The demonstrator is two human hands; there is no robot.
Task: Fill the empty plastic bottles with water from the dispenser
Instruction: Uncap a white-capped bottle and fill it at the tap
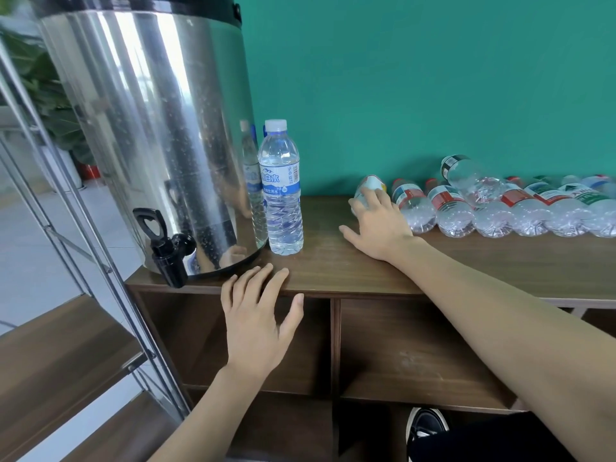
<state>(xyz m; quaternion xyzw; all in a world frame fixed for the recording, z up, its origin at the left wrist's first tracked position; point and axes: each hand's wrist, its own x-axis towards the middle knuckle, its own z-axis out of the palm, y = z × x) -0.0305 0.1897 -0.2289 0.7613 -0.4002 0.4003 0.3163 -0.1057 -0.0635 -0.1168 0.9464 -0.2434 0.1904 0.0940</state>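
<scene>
Teal wall, dark wood-grain counter (333, 261): next empty bottle being taken.

The right hand (380, 225) makes the grip, fingers curled over the nearest clear, ribbed empty plastic bottle (368, 190) lying at the row's left end. It looks light, thin-walled and crushable; hold mid-body, gently. The left hand (256, 315) rests flat, fingers spread, near the shiny steel dispenser (150, 128) and the capped full bottle (281, 188).

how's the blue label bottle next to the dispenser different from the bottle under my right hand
The blue-label bottle stands upright beside the dispenser; the bottle under the right hand, the nearest lying bottle, lies on its side. The blue-label bottle is full and capped; the lying bottle looks empty. No hand touches the standing one; the right hand's fingers lie on the other. Both are clear plastic on the wooden cabinet top.
</scene>
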